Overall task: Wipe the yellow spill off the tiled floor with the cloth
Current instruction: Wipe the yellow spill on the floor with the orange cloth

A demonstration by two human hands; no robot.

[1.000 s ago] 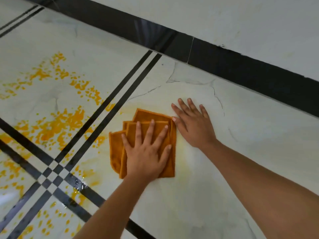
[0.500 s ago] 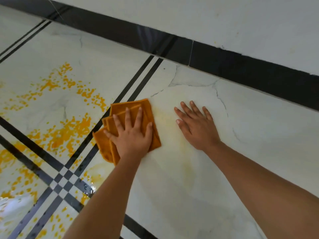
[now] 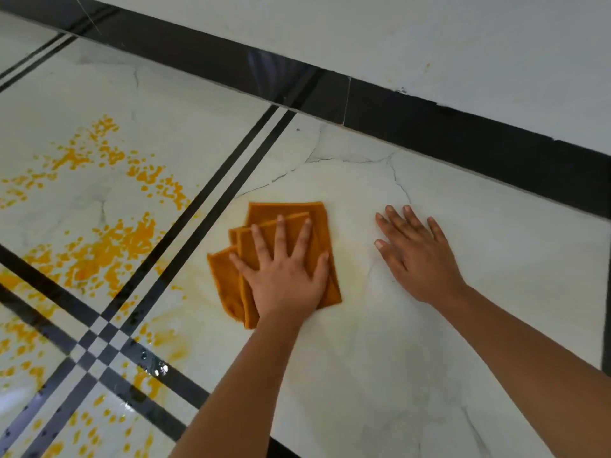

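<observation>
left hand [image 3: 284, 276] flat on orange cloth [image 3: 317, 223], yellow spill [image 3: 99, 249] beside

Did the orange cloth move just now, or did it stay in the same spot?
The left hand, pressed flat on the folded orange cloth, slid it left to the black double stripe, then partly back right. The right hand stayed flat on the white tile. The yellow spill remains.
</observation>
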